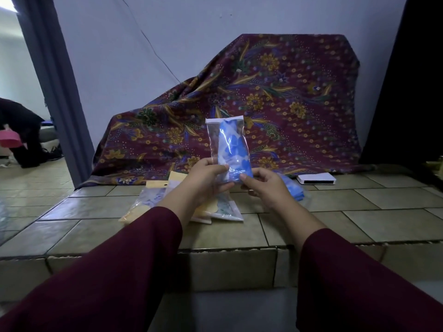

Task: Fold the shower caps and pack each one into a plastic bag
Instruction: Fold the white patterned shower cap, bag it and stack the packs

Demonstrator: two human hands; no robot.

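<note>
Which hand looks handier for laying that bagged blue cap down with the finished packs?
Probably the left hand: it grips the plastic bag with the blue cap, directly above the packed bags on the tiled ledge. The right hand is farther away.

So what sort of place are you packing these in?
Most likely a home, not a workshop: a tiled ledge serves as the worktop, a batik cloth is draped against the wall, and a doorway opens onto another tiled room.

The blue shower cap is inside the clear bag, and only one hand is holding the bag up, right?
Not quite. The head view shows both hands holding it: the left hand and the right hand each grip the bottom of the clear bag. The blue shower cap is indeed inside the bag.
</note>
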